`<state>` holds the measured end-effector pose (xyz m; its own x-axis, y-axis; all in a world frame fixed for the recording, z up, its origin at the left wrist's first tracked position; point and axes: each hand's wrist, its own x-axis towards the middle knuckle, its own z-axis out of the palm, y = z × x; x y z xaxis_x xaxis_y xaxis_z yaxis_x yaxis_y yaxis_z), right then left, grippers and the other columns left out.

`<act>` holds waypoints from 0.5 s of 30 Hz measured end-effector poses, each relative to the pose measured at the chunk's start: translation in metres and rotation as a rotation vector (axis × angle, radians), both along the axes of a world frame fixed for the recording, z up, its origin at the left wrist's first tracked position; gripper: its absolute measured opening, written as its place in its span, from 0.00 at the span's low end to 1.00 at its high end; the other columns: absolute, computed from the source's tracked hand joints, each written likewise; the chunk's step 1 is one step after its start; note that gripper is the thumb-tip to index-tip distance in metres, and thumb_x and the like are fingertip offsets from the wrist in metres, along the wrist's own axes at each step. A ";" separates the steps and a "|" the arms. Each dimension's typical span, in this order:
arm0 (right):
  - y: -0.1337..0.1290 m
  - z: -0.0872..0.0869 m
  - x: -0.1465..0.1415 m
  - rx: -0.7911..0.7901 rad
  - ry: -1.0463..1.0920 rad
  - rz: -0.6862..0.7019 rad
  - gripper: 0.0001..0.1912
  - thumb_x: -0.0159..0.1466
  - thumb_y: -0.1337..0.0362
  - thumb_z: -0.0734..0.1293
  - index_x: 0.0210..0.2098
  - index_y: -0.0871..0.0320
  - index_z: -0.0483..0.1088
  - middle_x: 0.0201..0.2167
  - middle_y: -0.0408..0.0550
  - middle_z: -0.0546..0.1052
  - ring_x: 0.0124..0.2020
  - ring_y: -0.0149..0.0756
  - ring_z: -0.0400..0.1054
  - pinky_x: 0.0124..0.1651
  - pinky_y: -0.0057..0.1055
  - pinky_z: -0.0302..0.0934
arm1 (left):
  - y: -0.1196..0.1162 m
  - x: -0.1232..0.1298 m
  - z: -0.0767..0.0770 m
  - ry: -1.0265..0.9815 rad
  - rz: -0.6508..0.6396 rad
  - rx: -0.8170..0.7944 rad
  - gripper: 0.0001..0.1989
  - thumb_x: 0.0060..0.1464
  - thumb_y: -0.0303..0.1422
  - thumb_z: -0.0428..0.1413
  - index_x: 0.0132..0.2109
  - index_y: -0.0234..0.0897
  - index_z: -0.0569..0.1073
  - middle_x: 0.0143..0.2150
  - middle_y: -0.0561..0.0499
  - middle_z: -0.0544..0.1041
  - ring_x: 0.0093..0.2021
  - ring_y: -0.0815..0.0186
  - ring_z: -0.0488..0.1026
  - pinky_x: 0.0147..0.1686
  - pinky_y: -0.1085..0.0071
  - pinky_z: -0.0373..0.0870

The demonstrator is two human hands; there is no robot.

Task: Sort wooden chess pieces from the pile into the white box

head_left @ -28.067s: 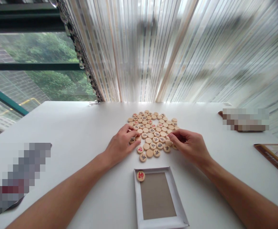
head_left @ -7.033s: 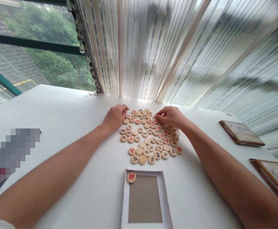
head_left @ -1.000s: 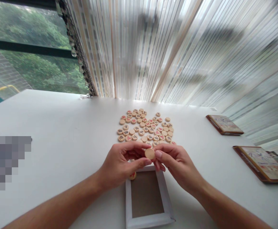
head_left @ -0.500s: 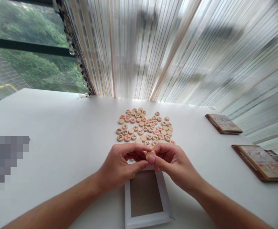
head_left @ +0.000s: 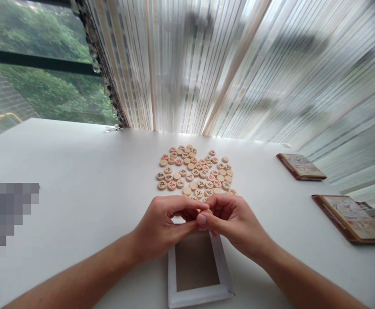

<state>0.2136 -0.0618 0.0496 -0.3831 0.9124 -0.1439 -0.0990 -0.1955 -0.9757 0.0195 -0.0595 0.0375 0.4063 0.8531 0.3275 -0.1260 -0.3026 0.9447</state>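
Above the near edge of the scattered pieces, my left hand (head_left: 164, 221) and my right hand (head_left: 235, 221) meet at the fingertips. Pinched between them is a round wooden Chinese chess piece (head_left: 205, 211), mostly covered by the right thumb. Just below the hands lies an open white cardboard box (head_left: 172, 274) with a brown inside; its far end is partly hidden by my fingers. Beyond the hands, many flat Chinese chess pieces (head_left: 190, 177) are spread on the table, some with red or black characters and some blank side up.
Two brown flat boxes with printed lids lie on the white table (head_left: 77, 180) at the right, one farther (head_left: 301, 166) and one nearer (head_left: 351, 219). A string curtain (head_left: 181, 64) hangs behind the table, with a window at the left. A pixelated patch covers the left edge.
The held piece has turned and shows less of its face. The left thumb has straightened, and a piece seen under the left hand before is out of sight.
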 end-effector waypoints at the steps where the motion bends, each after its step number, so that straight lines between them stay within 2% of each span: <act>1: 0.000 0.000 0.000 0.000 -0.004 0.002 0.23 0.52 0.50 0.84 0.28 0.59 0.74 0.21 0.41 0.75 0.20 0.26 0.63 0.23 0.24 0.57 | 0.000 0.000 0.001 -0.007 -0.015 -0.001 0.10 0.58 0.24 0.68 0.47 0.31 0.85 0.38 0.43 0.88 0.36 0.63 0.86 0.38 0.74 0.83; 5: 0.000 0.000 0.001 0.026 0.019 0.008 0.22 0.58 0.49 0.81 0.26 0.59 0.74 0.18 0.39 0.72 0.19 0.25 0.61 0.24 0.24 0.55 | -0.001 0.002 0.006 -0.057 -0.087 -0.087 0.10 0.59 0.26 0.68 0.48 0.31 0.84 0.38 0.42 0.88 0.36 0.61 0.87 0.40 0.71 0.84; 11: 0.000 -0.003 0.002 -0.026 0.087 0.007 0.19 0.55 0.56 0.84 0.30 0.60 0.75 0.22 0.39 0.73 0.21 0.24 0.62 0.24 0.22 0.56 | 0.000 0.002 0.002 -0.094 -0.043 -0.140 0.11 0.56 0.26 0.70 0.47 0.31 0.84 0.36 0.44 0.88 0.34 0.63 0.86 0.40 0.71 0.85; 15: -0.001 -0.005 0.004 -0.033 0.087 0.010 0.19 0.56 0.55 0.84 0.33 0.60 0.76 0.23 0.40 0.74 0.21 0.25 0.64 0.25 0.22 0.58 | 0.000 0.001 0.000 -0.086 -0.025 -0.153 0.12 0.56 0.25 0.70 0.48 0.32 0.83 0.36 0.46 0.87 0.34 0.64 0.86 0.41 0.71 0.84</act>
